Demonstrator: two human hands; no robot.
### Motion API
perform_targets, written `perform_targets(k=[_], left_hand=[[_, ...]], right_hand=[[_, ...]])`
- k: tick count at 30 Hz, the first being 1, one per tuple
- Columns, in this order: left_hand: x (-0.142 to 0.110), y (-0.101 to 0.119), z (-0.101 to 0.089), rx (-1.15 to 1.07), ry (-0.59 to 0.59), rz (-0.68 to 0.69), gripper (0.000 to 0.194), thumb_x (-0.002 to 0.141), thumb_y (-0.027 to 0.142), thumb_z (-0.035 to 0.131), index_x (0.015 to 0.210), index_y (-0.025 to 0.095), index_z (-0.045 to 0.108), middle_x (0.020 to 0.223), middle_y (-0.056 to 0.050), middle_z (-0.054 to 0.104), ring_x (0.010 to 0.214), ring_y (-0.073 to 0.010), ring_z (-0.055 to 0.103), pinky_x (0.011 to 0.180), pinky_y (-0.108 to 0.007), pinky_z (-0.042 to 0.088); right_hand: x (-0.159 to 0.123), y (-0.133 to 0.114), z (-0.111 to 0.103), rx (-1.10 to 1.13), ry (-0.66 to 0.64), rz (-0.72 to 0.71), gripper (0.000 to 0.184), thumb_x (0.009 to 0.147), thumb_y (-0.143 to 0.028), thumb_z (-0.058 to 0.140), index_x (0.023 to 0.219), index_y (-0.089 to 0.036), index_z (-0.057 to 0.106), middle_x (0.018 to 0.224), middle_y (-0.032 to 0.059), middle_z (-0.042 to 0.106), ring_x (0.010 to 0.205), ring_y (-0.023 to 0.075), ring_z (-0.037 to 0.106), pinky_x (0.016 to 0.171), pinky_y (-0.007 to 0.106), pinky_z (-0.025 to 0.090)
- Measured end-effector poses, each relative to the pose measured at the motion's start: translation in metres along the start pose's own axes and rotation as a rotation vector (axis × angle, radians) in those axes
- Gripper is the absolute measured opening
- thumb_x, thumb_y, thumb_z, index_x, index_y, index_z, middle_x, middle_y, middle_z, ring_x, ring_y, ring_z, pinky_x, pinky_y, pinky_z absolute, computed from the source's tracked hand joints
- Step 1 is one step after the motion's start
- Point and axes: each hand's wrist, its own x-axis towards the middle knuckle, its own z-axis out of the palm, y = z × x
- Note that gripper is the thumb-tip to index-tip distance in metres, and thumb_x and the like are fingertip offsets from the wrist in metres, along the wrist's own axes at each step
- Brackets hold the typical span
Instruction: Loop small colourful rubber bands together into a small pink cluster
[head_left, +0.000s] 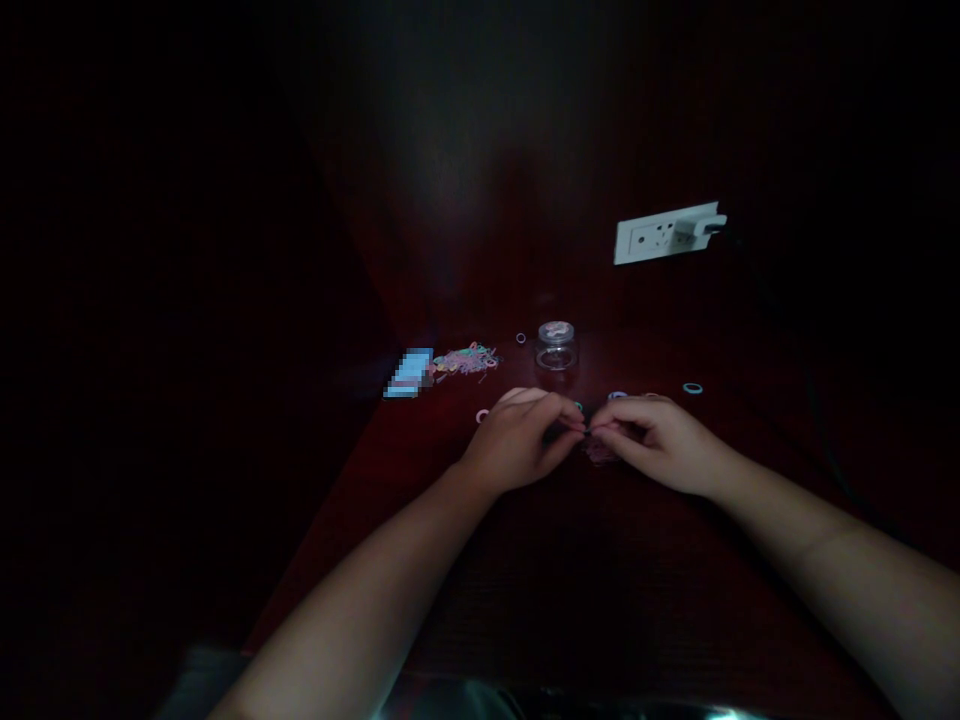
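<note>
Near the middle of the table, my left hand and my right hand meet fingertip to fingertip, each closed in a pinch. Whatever is between the fingers is too small and dark to make out. Under the right fingertips lies a little cluster of thin pinkish bands. Around the hands are small coloured rings that look like hair ties: a pink ring by the left hand, a purple ring partly behind the right, and a blue-green ring farther right.
Behind the hands stands a clear lidded jar, with a pale ring beside it. To its left is a heap of multicoloured bands, next to a lit, blurred-out phone-like screen. A wall socket holds a white plug. The dark red table is dimly lit.
</note>
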Motion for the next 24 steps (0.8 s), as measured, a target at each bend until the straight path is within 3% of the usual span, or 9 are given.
perform_targets(k=[7, 24], left_hand=[[-0.0010, -0.0020, 0.0011, 0.001, 0.039, 0.034, 0.010, 0.088, 0.023, 0.064, 0.096, 0.023, 0.059, 0.093, 0.002, 0.072, 0.091, -0.0166, 0.065, 0.089, -0.034, 0.047], [-0.0005, -0.0021, -0.0010, 0.007, 0.006, 0.046, 0.007, 0.088, 0.025, 0.064, 0.094, 0.022, 0.060, 0.091, 0.002, 0.071, 0.091, -0.0169, 0.064, 0.088, -0.034, 0.048]], right_hand=[[0.0011, 0.0020, -0.0012, 0.000, 0.001, -0.022, 0.021, 0.093, -0.034, 0.058, 0.088, -0.019, 0.072, 0.077, 0.0048, 0.073, 0.068, 0.0165, 0.068, 0.065, 0.028, 0.052], [0.0012, 0.0001, -0.0027, -0.003, -0.012, -0.026, 0.021, 0.093, -0.032, 0.057, 0.089, -0.019, 0.072, 0.077, 0.0047, 0.074, 0.070, 0.0170, 0.068, 0.068, 0.029, 0.052]])
